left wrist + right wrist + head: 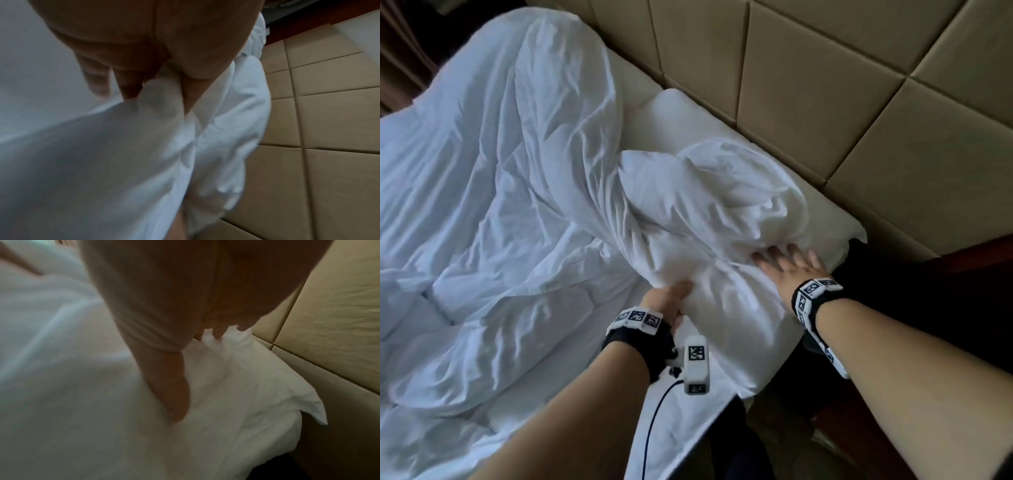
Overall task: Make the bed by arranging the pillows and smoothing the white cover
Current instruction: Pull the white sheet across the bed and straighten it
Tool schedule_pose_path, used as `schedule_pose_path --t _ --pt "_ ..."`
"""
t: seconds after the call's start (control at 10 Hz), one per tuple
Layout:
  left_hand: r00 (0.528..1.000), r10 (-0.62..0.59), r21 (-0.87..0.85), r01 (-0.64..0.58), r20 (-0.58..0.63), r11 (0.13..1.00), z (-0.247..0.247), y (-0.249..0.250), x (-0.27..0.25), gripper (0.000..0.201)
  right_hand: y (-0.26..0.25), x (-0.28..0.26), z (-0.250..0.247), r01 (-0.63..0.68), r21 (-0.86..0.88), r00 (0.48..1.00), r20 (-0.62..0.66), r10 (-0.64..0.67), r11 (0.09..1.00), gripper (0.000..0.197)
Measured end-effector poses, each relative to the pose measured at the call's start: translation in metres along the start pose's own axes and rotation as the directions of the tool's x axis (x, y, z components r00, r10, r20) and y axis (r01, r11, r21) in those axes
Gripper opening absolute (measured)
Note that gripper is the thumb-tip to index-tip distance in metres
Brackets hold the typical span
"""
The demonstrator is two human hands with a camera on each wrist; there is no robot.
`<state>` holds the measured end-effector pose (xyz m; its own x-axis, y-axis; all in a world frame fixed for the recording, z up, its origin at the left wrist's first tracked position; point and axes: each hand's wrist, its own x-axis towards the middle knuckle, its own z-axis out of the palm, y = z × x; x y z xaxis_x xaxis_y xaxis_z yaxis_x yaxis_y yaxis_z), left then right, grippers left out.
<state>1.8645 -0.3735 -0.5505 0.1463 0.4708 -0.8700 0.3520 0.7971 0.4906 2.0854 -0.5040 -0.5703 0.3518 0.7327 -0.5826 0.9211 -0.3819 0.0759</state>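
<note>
Nearest, left hand point(669, 301) pinching a fold of rumpled white fabric cover point(493, 192), thumb and fingers point(125, 84) clamped on cloth. Right hand point(789, 265) flat, fingers spread, pressing bunched cover over plump white pillow point(688, 113) at far right, against tan padded square-panel headboard point(825, 85).

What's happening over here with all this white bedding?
A person is making a bed. Their left hand grips a bunched fold of the white cover, while the right hand lies flat with fingers spread on the rumpled bedding near a pillow that sits against the tan padded headboard. The cover is still heavily creased and heaped toward the head of the bed, so the smoothing is not yet done.
</note>
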Motion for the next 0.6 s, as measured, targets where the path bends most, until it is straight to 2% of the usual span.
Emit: schedule_pose_path --t 0.1,0.2,0.3,0.4,0.5,0.6 --pt "0.991 0.08 -0.195 -0.058 0.109 0.979 0.027 0.034 -0.015 0.017 0.002 0.014 0.001 0.112 -0.022 0.993 0.043 -0.111 0.993 0.105" --pt "0.958 0.179 -0.306 -0.105 0.223 0.946 0.041 0.072 -0.031 0.034 -0.006 0.016 -0.008 0.156 0.054 0.971 0.176 -0.163 0.986 0.09" --pt "0.951 0.191 -0.306 -0.112 0.244 0.946 0.041 0.097 -0.046 0.032 -0.004 0.004 -0.031 0.178 0.134 0.961 0.188 -0.202 0.975 0.051" --pt "0.943 0.221 -0.231 -0.164 0.249 0.959 0.041 0.116 -0.072 0.016 0.002 -0.021 -0.057 0.141 0.194 0.984 0.078 -0.158 0.971 0.044" --pt "0.932 0.272 -0.048 -0.269 0.238 0.962 0.042 0.136 -0.108 0.011 0.016 -0.063 -0.087 -0.095 0.385 0.995 0.012 0.098 0.918 0.042" --pt "0.898 0.38 0.29 -0.432 0.221 0.854 0.052 0.148 -0.15 0.033 0.031 -0.117 -0.101 -0.248 0.411 0.963 0.005 0.269 0.877 0.04"
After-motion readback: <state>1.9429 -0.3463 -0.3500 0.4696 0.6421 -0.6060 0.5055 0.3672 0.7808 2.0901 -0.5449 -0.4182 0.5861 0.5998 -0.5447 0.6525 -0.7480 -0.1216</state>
